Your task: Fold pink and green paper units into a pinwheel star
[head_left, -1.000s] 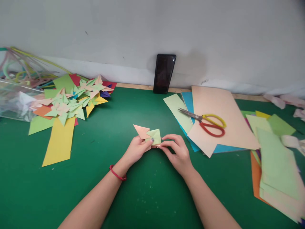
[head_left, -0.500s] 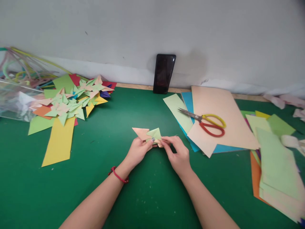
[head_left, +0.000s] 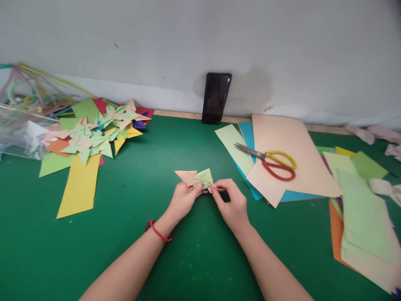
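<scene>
Just above the green table (head_left: 188, 259), both hands grip one folded paper piece (head_left: 204, 176) in light green and peach, with pointed tips like the paper stars at the left. My left hand (head_left: 183, 200), with a red bracelet at its wrist, pinches it from the left, thumb pressed on the green part. A peach point juts out beyond those fingers. On the other side my right hand (head_left: 230, 202) pinches a peach fold at the right end between thumb and fingertips. The fingers hide the underside of the piece.
A heap of folded paper stars (head_left: 90, 133) lies left, beside a clear plastic bag (head_left: 21, 129). Scissors (head_left: 263, 156) rest on peach and blue sheets (head_left: 288, 133). A black phone (head_left: 216, 98) leans on the wall. Paper strips (head_left: 366, 217) are stacked at the right.
My right thumb and fingers have shifted slightly on the right end of the paper, and its peach fold has moved with them. My left hand keeps its hold.
</scene>
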A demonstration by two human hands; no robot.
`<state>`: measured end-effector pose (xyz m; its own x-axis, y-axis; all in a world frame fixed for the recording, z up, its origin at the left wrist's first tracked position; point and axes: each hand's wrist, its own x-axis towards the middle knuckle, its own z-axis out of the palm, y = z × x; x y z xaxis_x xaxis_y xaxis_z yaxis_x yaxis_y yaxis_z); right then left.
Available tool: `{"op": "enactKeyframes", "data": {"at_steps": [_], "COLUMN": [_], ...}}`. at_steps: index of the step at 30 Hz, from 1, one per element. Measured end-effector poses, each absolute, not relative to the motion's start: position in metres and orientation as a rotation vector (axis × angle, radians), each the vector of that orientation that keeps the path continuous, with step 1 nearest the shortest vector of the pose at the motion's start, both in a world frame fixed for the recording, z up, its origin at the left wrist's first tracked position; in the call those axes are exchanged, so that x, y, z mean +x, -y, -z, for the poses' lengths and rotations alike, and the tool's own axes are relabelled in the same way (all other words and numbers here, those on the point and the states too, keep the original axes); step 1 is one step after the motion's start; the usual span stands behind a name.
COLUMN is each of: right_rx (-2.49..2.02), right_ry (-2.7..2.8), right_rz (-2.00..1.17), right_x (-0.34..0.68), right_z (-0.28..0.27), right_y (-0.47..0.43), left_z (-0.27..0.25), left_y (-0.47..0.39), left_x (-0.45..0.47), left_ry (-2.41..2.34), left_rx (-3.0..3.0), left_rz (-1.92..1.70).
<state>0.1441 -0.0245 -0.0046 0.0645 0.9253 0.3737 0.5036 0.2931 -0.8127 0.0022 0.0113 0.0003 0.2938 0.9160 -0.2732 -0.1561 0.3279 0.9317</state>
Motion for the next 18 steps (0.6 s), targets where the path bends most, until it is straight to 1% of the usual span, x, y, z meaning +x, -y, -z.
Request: {"op": "enactKeyframes", "data": {"at_steps": [14, 18], "right_rx": [-1.346, -1.359], "right_ry": [1.587, 1.5], "right_rz": [-0.517, -0.627], "right_x": [0.1451, 0.1462], "right_z": [0.0056, 0.0062], "right_y": [0.0236, 0.0235], "left_z": [0.0028, -0.0011], "left_y": [-0.0094, -0.0104], "left_x": [-0.0004, -0.001], "left_ry": [-1.056, -1.051], "left_rx": [1.045, 1.096], "left_rz": [-0.86, -0.847]}}
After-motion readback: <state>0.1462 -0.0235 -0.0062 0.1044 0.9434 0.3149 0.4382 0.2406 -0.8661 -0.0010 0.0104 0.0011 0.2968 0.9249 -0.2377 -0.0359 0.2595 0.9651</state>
